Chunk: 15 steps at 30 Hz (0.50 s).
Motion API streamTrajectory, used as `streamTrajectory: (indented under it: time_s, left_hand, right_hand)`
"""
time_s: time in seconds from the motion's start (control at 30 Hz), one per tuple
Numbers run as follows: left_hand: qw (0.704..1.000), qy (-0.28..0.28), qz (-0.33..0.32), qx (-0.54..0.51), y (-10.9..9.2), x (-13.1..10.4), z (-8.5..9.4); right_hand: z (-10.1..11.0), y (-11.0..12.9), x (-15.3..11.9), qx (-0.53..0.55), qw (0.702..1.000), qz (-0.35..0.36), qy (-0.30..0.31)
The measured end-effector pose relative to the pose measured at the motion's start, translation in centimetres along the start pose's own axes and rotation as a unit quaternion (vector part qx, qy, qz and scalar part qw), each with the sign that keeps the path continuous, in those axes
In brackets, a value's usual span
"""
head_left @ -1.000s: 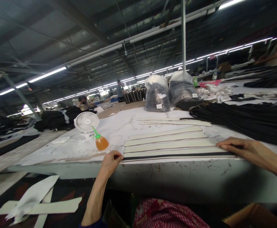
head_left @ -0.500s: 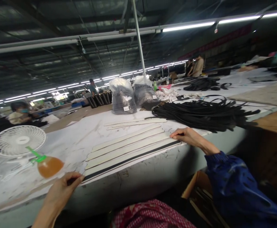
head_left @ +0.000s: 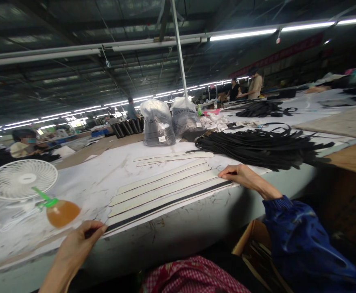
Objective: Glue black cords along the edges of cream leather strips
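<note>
Pale cream strips (head_left: 162, 189) with dark edges lie side by side on the white-covered table. Along the front one runs a narrow black strip (head_left: 171, 203), flat and nearly straight. My left hand (head_left: 81, 238) pinches the black strip's left end between thumb and fingers, at the table's front edge. At the other end, my right hand (head_left: 240, 176) is closed, thumb against fingers, on the right end of a cream strip just behind the black one. The exact grip under those fingertips is partly hidden.
A squeeze bottle (head_left: 62, 213) of amber liquid with a green nozzle lies left, before a white fan (head_left: 22, 179). Behind stand two filled plastic bags (head_left: 158, 124). A heap of black strips (head_left: 254, 146) is at right. Below the table edge is an open carton (head_left: 249, 236).
Both hands keep nearly the same place and grip, and the strips lie as before. The view has shifted slightly; people in the background have moved.
</note>
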<state>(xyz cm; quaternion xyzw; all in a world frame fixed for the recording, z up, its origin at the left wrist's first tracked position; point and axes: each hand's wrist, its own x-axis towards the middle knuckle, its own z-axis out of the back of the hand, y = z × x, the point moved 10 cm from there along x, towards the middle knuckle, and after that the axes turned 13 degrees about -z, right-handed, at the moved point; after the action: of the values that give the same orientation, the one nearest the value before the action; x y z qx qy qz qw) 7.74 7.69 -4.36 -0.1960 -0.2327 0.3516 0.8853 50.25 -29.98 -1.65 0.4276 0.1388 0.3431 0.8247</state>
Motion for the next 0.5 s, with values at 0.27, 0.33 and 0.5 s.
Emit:
streamTrajectory:
  time_s: [0.27, 0.33, 0.5]
  left_hand:
    - [0.997, -0.070, -0.022, 0.001, -2.8, -1.2, 0.8]
    - [0.997, -0.075, -0.026, 0.000, -3.1, -1.3, 0.8]
    - [0.998, -0.047, -0.026, -0.019, -2.8, -0.8, 0.6]
  right_hand:
    - [-0.1, 0.1, 0.0, 0.000, 1.000, 0.004, 0.000]
    - [0.0, 0.3, -0.1, 0.000, 1.000, 0.004, -0.003]
    - [0.1, 0.6, -0.3, -0.007, 1.000, 0.005, -0.006]
